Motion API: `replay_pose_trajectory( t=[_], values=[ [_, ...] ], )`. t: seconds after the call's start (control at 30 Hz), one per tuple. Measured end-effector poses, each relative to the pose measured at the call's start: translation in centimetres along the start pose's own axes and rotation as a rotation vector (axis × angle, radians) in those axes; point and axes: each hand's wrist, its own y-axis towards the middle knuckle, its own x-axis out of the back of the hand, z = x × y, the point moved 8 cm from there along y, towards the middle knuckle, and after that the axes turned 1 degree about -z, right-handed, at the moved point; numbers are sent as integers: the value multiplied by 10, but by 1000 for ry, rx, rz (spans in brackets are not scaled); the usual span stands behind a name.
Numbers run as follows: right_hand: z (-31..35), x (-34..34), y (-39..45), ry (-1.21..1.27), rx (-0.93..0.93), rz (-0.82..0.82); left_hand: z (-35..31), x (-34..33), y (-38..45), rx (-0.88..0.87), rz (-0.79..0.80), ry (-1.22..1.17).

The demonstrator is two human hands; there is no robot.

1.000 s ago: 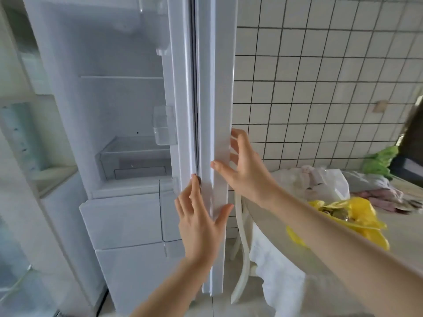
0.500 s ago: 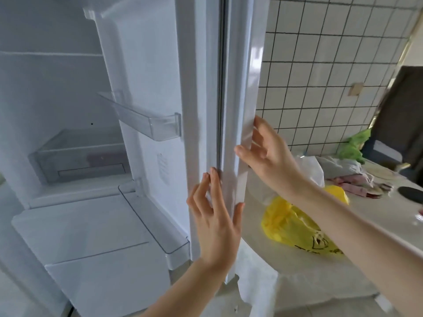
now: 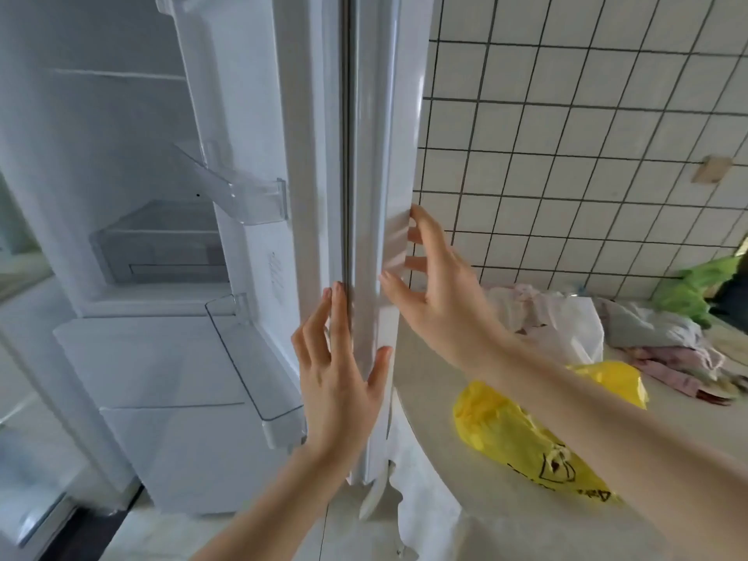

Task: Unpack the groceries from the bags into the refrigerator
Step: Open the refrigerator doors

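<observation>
your left hand (image 3: 338, 382) and right hand (image 3: 435, 289), fingers straight, press the refrigerator door (image 3: 374, 155) edge to swing it wide for the yellow bag (image 3: 522, 435) at the right.

At centre frame, the bare left hand (image 3: 338, 382) reached up with straight, spread fingers, while the bare right hand (image 3: 439, 287) stretched leftward, fingers slightly bent.

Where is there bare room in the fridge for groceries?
Bare: the glass shelf above the clear plastic drawer, and the two clear door bins. Crowded: the table, around the yellow plastic bag and crumpled white bags.
</observation>
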Motion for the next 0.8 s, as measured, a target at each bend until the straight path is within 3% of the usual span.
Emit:
replay_pose_trajectory(
  t=[0.13, 0.43, 0.6, 0.8],
  values=[
    [-12, 2, -3, 162, -52, 104, 3, 2, -4, 94, 8, 64],
    [-33, 18, -21, 184, -55, 244, -9, 9, -13, 184, -5, 126],
    [-79, 55, -44, 122, -106, 274, -41, -13, -33, -29, 95, 346],
    [-153, 107, -91, 99, -287, 283, -80, -77, -76, -73, 295, 228]
  ],
)
